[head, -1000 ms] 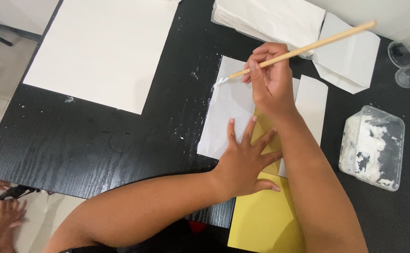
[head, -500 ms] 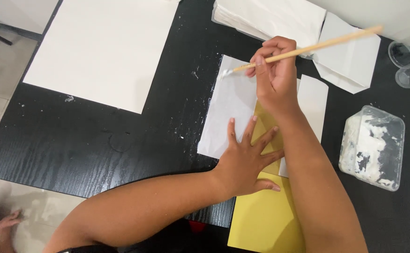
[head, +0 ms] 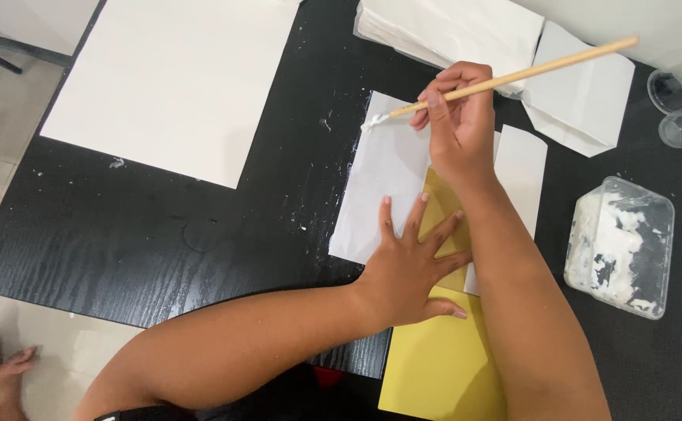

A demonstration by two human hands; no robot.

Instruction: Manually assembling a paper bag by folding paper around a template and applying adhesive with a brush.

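My right hand (head: 459,117) grips a long wooden brush (head: 512,76) whose white, glue-coated tip rests at the top left corner of a white paper sheet (head: 380,187) on the black table (head: 200,234). My left hand (head: 415,269) lies flat with fingers spread, pressing on the white sheet and on a yellow sheet (head: 442,359) that lies partly over it. My right forearm crosses over the yellow sheet and hides part of both papers.
A large white board (head: 169,86) lies at the upper left. Folded white papers (head: 504,39) are stacked at the top. A clear plastic tub of white paste (head: 618,245) stands at the right, with two clear cups (head: 676,105) above it. Someone's foot (head: 13,370) shows bottom left.
The brush tip has moved up and left along the white sheet's top edge to its corner. My left hand has stayed flat in place.
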